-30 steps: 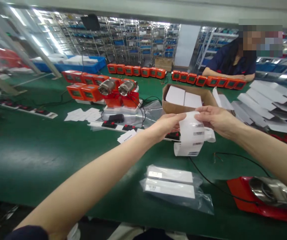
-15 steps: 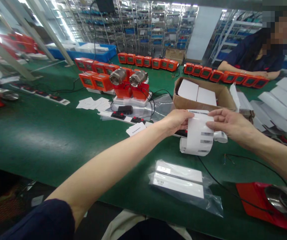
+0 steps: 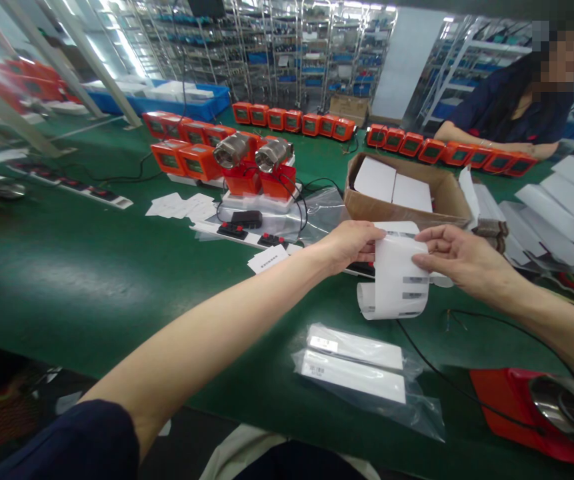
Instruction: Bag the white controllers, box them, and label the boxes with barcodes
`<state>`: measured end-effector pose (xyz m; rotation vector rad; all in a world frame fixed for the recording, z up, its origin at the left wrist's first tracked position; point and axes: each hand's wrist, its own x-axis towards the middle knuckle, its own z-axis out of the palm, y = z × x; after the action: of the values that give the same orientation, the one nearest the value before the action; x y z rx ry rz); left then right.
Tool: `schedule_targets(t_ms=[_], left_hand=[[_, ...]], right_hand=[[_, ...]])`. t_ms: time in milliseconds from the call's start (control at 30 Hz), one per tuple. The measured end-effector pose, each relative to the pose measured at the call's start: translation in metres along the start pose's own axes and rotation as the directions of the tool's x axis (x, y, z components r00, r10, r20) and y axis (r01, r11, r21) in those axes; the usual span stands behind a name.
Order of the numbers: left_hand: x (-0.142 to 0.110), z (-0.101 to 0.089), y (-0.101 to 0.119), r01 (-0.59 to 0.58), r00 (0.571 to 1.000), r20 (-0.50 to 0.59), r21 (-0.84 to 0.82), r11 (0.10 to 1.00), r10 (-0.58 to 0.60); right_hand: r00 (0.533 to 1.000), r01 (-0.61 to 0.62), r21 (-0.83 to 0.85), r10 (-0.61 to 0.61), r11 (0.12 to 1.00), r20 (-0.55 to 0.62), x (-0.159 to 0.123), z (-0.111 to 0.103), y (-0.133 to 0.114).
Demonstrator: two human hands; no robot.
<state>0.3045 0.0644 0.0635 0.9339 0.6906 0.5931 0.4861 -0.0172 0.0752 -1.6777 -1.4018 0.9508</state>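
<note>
Label strip was pinched by left hand; right hand fingers were narrowly set, grip unclear; light tension was advised.

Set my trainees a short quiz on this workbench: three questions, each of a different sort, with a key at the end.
1. Multiple choice: what does the left hand hold?
a) a screwdriver
b) a curled white strip with dark printed marks
c) a metal cup
2. True or false: the open cardboard box has white items in it.
3. Fill in the blank: the two long white pieces lie inside a clear plastic ____.

Key: 1 b; 2 true; 3 bag.
</note>
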Motion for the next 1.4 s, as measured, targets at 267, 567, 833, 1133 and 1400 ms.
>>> schedule_targets(t_ms=[267,567,833,1133,1400], left_hand=[[0.001,-0.002,0.005,-0.064,0.998,-0.020,0.012,0.998,0.064],[0.012,-0.011,0.017,-0.113,0.992,-0.049,-0.014,0.993,0.112],[0.017,-0.015,0.020,-0.137,0.989,-0.060,-0.008,0.990,0.137],[-0.018,-0.001,0.003,-0.036,0.986,0.166,0.233,0.972,-0.003],[-0.018,-0.006,-0.009,-0.006,0.980,0.190,0.313,0.950,-0.057]], right_hand=[[0.982,-0.185,0.179,0.173,0.966,0.080,-0.012,0.004,-0.017],[0.931,-0.272,0.201,0.204,0.941,0.304,-0.019,0.004,-0.001],[0.928,-0.246,0.191,0.173,0.950,0.330,-0.021,0.006,0.010],[0.978,-0.162,0.244,0.123,0.956,0.170,-0.018,0.004,-0.014],[0.991,-0.130,0.336,0.111,0.933,0.075,-0.019,-0.002,-0.024]])
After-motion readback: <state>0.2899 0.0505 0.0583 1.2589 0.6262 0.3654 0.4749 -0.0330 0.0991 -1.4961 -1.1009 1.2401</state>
